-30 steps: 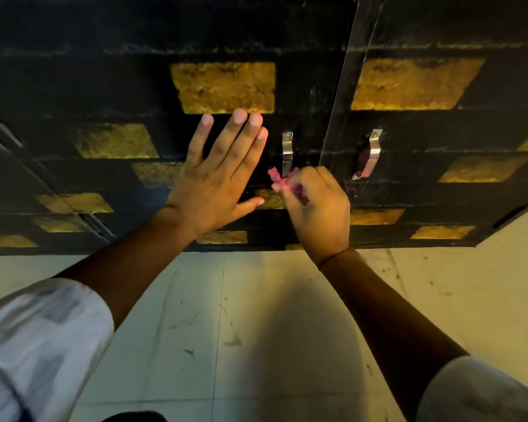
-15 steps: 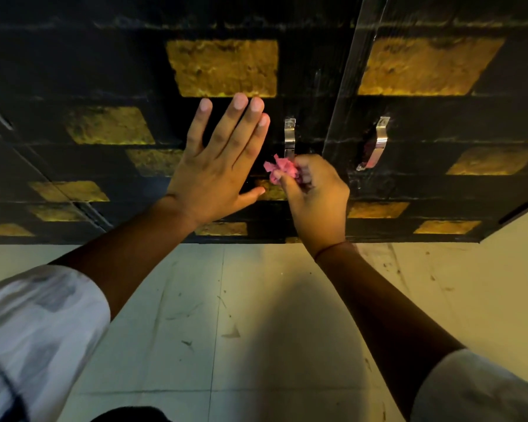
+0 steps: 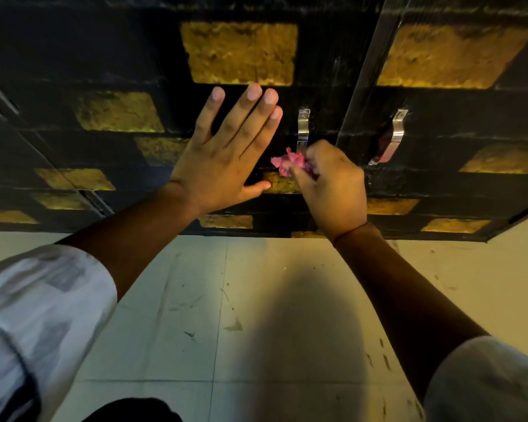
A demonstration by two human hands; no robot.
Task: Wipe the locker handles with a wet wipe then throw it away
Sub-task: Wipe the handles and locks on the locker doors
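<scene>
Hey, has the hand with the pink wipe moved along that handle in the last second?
Yes. The right hand with the wipe has climbed from below the left handle onto its lower end.

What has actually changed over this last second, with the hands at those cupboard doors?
The right hand, gripping the crumpled pink wipe, moved up to the lower end of the left door's handle. The left hand stayed flat on that door, fingers straight. The right door's handle remains untouched.
</scene>
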